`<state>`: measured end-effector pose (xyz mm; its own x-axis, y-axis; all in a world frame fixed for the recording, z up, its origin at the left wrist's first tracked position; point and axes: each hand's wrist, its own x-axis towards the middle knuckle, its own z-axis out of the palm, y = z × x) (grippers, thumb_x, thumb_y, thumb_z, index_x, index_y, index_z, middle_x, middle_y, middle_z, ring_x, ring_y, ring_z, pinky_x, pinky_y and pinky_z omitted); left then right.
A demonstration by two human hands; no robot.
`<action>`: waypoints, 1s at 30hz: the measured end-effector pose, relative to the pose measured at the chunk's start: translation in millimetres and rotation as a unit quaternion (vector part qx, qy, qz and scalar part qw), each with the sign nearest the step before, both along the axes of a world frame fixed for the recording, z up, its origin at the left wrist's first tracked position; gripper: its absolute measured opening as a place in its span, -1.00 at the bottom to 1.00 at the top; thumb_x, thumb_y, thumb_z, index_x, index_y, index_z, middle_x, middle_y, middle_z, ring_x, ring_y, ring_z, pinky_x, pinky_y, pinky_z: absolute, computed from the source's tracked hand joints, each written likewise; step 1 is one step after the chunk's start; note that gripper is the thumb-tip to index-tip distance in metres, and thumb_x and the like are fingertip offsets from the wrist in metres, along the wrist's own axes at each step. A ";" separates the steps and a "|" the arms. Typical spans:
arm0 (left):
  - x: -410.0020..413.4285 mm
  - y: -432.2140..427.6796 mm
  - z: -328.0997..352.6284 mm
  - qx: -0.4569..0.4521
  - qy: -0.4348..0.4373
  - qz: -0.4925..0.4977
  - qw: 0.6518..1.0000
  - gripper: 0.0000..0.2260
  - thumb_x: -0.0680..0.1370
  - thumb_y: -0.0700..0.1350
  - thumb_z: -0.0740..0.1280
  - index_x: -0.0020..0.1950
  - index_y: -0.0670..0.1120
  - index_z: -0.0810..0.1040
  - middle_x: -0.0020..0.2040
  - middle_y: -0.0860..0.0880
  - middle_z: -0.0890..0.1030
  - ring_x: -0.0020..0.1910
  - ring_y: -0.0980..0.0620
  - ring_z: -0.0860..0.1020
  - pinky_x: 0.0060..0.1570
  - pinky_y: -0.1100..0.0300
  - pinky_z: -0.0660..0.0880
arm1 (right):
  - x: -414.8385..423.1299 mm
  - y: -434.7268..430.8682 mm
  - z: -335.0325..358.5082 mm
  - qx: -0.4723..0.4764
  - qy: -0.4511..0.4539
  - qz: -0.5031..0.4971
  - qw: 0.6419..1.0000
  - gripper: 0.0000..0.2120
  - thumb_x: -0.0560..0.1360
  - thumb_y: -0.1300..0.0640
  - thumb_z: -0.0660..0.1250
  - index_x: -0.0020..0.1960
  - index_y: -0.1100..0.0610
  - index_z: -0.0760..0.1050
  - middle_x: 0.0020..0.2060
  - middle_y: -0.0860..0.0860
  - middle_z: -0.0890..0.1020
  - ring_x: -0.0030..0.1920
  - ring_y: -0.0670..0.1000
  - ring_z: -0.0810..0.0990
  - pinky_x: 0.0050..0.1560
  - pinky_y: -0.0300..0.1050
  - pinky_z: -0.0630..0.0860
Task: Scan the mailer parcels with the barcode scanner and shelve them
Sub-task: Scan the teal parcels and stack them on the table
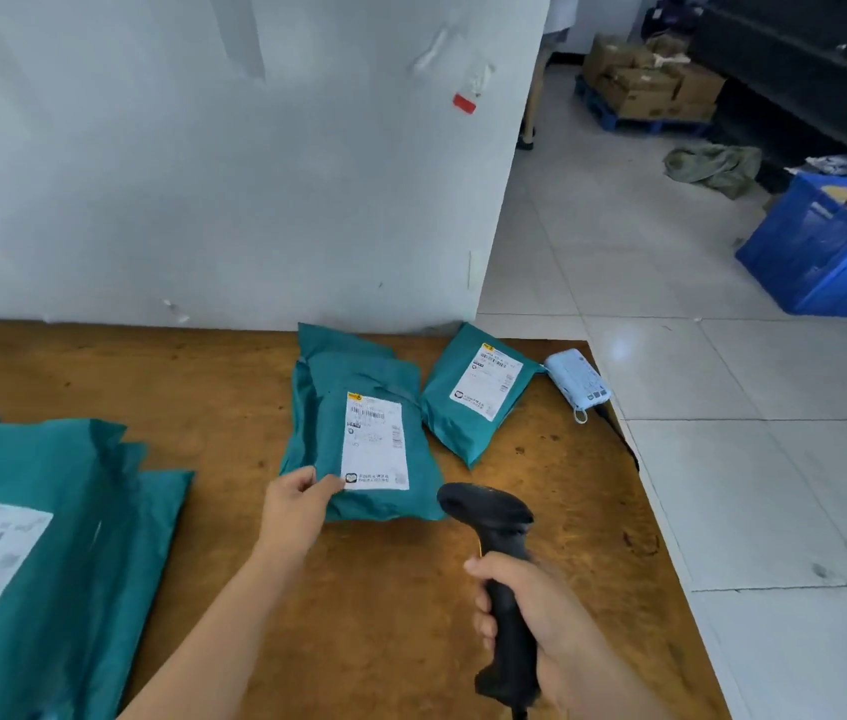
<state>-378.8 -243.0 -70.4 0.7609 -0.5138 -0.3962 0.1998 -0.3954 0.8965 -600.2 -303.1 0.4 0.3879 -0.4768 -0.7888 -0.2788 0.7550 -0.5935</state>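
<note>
A teal mailer parcel with a white shipping label lies on top of a small stack in the middle of the wooden table. My left hand pinches its near left corner. My right hand grips the handle of a black barcode scanner, whose head points toward that parcel's label. A second teal parcel lies label up just to the right. More teal parcels are piled at the near left.
A light blue power bank lies near the table's far right corner. A white wall stands behind the table. On the tiled floor to the right are a blue crate, cardboard boxes on a pallet and dark shelving.
</note>
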 end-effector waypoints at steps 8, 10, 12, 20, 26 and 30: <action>-64.3 109.3 -68.9 0.173 0.171 -0.084 0.966 -0.82 0.52 -0.19 0.37 -0.27 -0.11 0.48 -0.57 0.06 0.56 -0.56 0.19 0.52 -0.35 0.23 0.50 | 14.6 38.0 -14.2 0.029 -0.001 0.064 0.998 -0.69 0.46 0.19 0.36 -0.44 0.17 0.40 -0.52 0.06 0.42 -0.59 -0.02 0.35 -0.55 -0.22 0.30; -61.6 113.6 -70.9 0.190 0.169 -0.097 0.962 -0.87 0.51 -0.17 0.38 -0.20 -0.12 0.48 -0.48 0.05 0.58 -0.47 0.15 0.54 -0.33 0.19 0.52 | 17.7 49.7 -16.6 0.019 -0.007 0.065 0.998 -0.80 0.46 0.22 0.35 -0.30 0.20 0.42 -0.53 0.05 0.43 -0.59 -0.02 0.35 -0.55 -0.24 0.30; -55.6 115.3 -68.1 0.203 0.182 -0.101 0.957 -0.80 0.48 -0.13 0.42 0.00 -0.15 0.45 -0.25 -0.05 0.60 -0.34 0.06 0.55 -0.29 0.13 0.56 | 19.1 58.9 -16.8 -0.002 -0.009 0.059 0.998 -0.89 0.46 0.24 0.36 -0.14 0.20 0.43 -0.52 0.06 0.45 -0.59 -0.01 0.36 -0.53 -0.24 0.32; -32.4 101.9 -64.5 0.176 0.114 -0.128 0.969 -0.40 0.44 -0.02 0.46 0.39 -0.18 0.34 0.13 -0.05 0.58 -0.01 0.00 0.58 -0.21 0.17 0.55 | 25.1 71.9 -16.3 -0.026 0.008 0.067 0.997 -0.84 0.44 0.21 0.37 -0.09 0.21 0.40 -0.51 0.07 0.48 -0.57 0.00 0.39 -0.50 -0.22 0.36; -27.4 91.0 -62.0 0.122 0.161 -0.096 0.975 -0.59 0.45 -0.08 0.46 0.22 -0.19 0.46 0.14 -0.11 0.60 0.02 -0.03 0.59 0.00 0.05 0.57 | 28.6 76.8 -21.1 -0.019 0.011 0.070 0.997 -0.84 0.44 0.23 0.36 -0.02 0.21 0.41 -0.50 0.07 0.47 -0.57 0.00 0.38 -0.49 -0.21 0.35; -30.6 84.1 -56.9 0.111 0.141 -0.080 0.980 -0.54 0.43 -0.07 0.47 0.25 -0.16 0.42 0.10 -0.07 0.59 -0.03 0.00 0.59 -0.20 0.20 0.53 | 30.0 79.5 -22.2 -0.026 0.008 0.072 0.997 -0.76 0.44 0.23 0.37 0.08 0.26 0.46 -0.49 0.07 0.48 -0.57 -0.01 0.39 -0.49 -0.21 0.35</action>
